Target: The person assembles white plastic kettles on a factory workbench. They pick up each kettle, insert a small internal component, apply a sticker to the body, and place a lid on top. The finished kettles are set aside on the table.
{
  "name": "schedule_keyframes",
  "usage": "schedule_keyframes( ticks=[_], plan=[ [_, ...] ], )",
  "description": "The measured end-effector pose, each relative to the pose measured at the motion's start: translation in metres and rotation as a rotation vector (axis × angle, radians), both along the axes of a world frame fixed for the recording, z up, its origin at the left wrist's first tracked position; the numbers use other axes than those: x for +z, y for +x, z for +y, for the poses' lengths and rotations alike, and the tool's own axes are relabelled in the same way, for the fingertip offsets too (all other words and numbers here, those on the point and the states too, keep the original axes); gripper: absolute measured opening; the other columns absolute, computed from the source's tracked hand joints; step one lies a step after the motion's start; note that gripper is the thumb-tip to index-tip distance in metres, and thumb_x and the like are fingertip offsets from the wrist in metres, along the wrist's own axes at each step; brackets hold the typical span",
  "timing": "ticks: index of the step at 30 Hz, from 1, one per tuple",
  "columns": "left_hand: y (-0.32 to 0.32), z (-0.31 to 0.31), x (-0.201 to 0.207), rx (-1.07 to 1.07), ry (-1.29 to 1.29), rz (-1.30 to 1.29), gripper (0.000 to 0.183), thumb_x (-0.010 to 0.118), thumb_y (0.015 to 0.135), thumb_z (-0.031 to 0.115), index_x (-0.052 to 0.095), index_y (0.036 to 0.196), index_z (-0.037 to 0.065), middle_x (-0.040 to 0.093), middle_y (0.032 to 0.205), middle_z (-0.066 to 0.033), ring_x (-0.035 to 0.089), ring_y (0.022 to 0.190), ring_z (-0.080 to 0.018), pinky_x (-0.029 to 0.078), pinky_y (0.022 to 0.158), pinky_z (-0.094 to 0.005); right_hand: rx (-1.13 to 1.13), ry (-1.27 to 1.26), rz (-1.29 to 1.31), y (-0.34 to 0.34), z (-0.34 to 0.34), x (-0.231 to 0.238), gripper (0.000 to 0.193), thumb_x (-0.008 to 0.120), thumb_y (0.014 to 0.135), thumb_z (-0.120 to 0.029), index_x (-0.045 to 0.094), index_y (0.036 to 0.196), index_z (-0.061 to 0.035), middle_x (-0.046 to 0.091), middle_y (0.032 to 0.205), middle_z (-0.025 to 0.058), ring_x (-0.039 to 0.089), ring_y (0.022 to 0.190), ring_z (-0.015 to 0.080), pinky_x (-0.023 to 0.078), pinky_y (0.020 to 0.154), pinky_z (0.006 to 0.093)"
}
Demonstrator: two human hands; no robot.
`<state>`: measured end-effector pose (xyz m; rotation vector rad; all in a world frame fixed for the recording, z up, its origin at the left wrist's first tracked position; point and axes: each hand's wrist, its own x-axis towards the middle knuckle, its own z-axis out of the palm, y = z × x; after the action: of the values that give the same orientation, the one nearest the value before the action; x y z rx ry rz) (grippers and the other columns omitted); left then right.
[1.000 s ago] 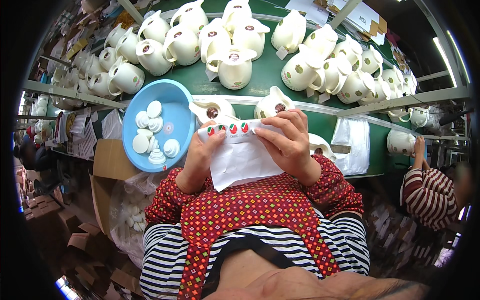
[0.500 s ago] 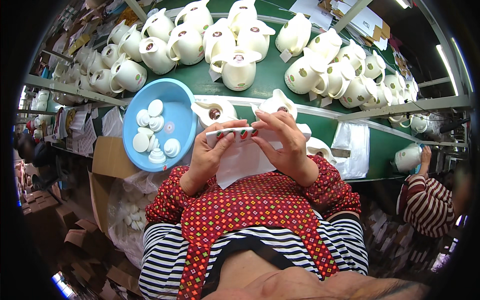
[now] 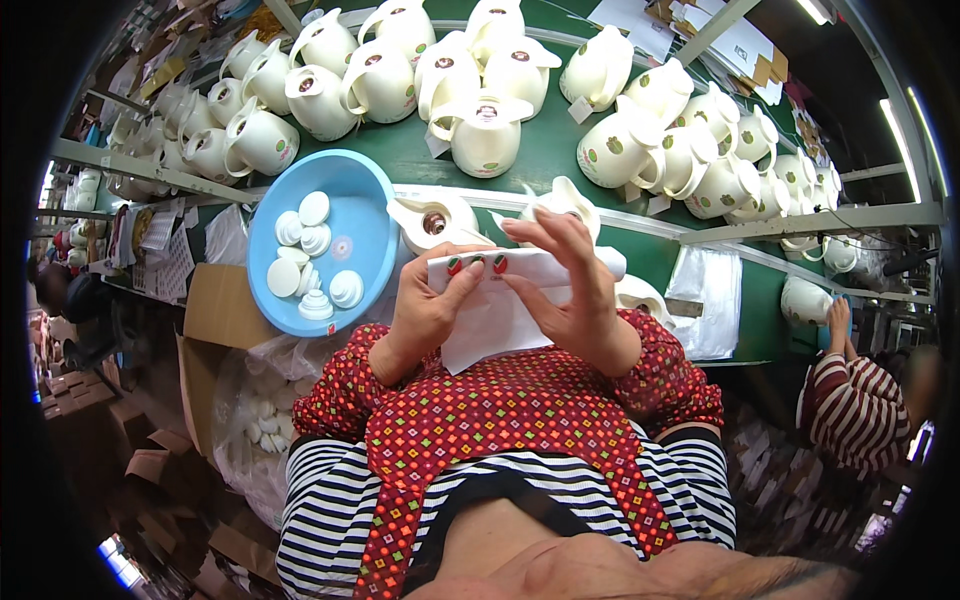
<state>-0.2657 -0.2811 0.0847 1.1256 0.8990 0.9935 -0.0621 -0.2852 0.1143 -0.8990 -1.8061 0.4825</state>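
Just above the red patterned apron point(image 3: 500, 420), at the near edge of the green worktable point(image 3: 545, 150), a white sticker sheet point(image 3: 500, 325) hangs between the two hands. Its top is folded or curled over, and red-and-green stickers point(image 3: 499, 264) show in a row along that upper strip. The left hand point(image 3: 425, 305) pinches the sheet's left end, thumb in front beside the stickers. The right hand point(image 3: 580, 285) is spread, its fingers raised well apart from the thumb, which lies at the sheet; whether a sticker clings to a fingertip, I cannot tell. Directly beyond the hands, two cream jugs point(image 3: 460, 212) lie tilted side by side, the left one's round mouth showing. To the left, a light blue plastic basin point(image 3: 345, 180) holds white stepped stoppers point(image 3: 315, 305), with an open cardboard box point(image 3: 225, 315) just beside it. Many more jugs crowd the far side of the table. At the right, a co-worker's striped sleeve point(image 3: 855, 410) reaches toward another jug point(image 3: 803, 300).
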Motion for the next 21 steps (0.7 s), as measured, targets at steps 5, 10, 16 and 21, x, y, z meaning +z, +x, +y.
schedule_keyframes(
  ticks=[5,10,16,21],
  plan=[
    [0.001,0.001,0.002,-0.014,-0.036,-0.029,0.017,0.062,0.102,0.012,0.07,0.112,0.0,0.071,0.095,-0.0014,0.063,0.084,-0.0061,0.051,0.073,-0.0219,0.0,0.116,-0.072,-0.005,0.003,-0.02,0.066,0.073,0.083,0.008,0.049,0.144,-0.002,0.069,0.123,0.016,0.072,0.103,0.028,0.05,0.1,0.0463],
    [0.001,0.003,-0.002,0.03,-0.183,-0.085,0.018,0.061,0.103,0.013,0.07,0.108,-0.001,0.072,0.095,-0.0041,0.064,0.084,-0.007,0.052,0.07,-0.0225,0.016,0.146,-0.032,-0.006,-0.004,-0.028,0.064,0.075,0.084,0.008,0.05,0.142,0.0008,0.064,0.127,0.0219,0.072,0.099,0.0295,0.055,0.094,0.0438],
    [0.004,0.004,-0.014,0.035,-0.195,-0.074,0.02,0.063,0.103,0.016,0.07,0.109,-0.001,0.072,0.097,-0.005,0.064,0.084,-0.0079,0.052,0.071,-0.024,-0.012,0.058,0.127,-0.006,-0.009,-0.014,0.079,0.077,0.081,0.009,0.039,0.149,0.0002,0.046,0.146,0.0277,0.069,0.109,0.031,0.056,0.096,0.0428],
    [0.002,0.005,-0.013,-0.095,-0.037,0.066,0.02,0.063,0.102,0.015,0.07,0.11,-0.002,0.072,0.1,-0.006,0.064,0.086,-0.0089,0.052,0.074,-0.0261,0.082,0.028,-0.024,-0.008,0.012,-0.014,0.089,0.075,0.08,0.014,0.032,0.155,-0.0102,0.027,0.16,0.0265,0.057,0.131,0.0387,0.061,0.093,0.0425]
  ],
)
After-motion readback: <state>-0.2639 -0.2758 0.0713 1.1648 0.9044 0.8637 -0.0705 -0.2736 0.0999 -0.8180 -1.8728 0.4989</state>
